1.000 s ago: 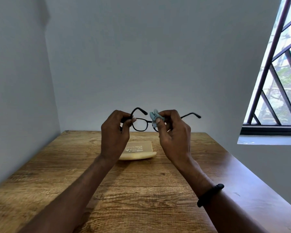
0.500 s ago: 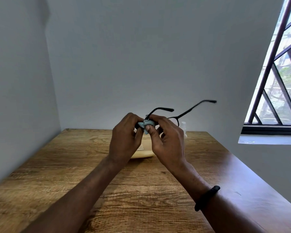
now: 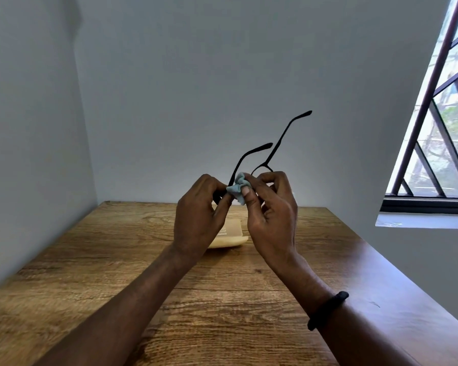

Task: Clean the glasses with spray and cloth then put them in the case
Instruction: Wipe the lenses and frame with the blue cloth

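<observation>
While the wooden table (image 3: 90, 260) and tan case (image 3: 230, 237) wait below, left hand (image 3: 196, 220) pinches the glasses (image 3: 275, 146) midair and right hand (image 3: 273, 220) squeezes the cloth (image 3: 238, 187) onto a lens. Light, probably fragile frame, so I'd hold the rim, not the skinny arms.

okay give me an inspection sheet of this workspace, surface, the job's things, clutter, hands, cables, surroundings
Surface: wooden table, bare grain showing.
Job's things: black glasses held above the table, temples open and pointing up; blue cloth bunched on the frame; beige case lying on the table behind the hands; spray not seen.
Clutter: nothing seen.
Hands: left hand grips the glasses; right hand pinches the cloth; black wristband.
Cables: nothing seen.
Surroundings: grey walls; barred window on the right.
</observation>
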